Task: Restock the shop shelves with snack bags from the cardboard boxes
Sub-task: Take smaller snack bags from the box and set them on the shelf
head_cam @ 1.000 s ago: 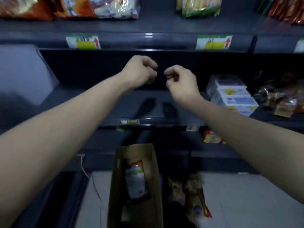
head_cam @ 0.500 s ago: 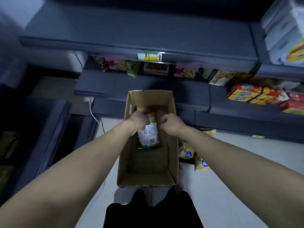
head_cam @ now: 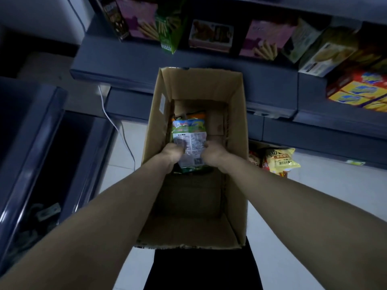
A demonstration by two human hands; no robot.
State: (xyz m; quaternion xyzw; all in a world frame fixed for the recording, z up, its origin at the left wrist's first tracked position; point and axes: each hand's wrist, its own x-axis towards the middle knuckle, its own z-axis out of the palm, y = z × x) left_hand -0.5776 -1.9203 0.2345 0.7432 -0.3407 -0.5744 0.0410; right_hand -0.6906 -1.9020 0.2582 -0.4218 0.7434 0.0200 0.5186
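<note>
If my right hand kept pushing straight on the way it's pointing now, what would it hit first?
Your right hand is already gripping the snack bag inside the cardboard box. Pushed on, it would probably reach the box bottom or far inner wall, though depth is hard to judge.

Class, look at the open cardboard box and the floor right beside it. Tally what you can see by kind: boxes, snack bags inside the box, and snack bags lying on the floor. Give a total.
Open brown cardboard box: 1
Green-and-white snack bags in the box, held by the left hand and right hand: at least 1; any beneath are hidden
Yellow snack bags on the floor: at least 1 clear; others alongside are partly hidden
Total: at least 3
</note>
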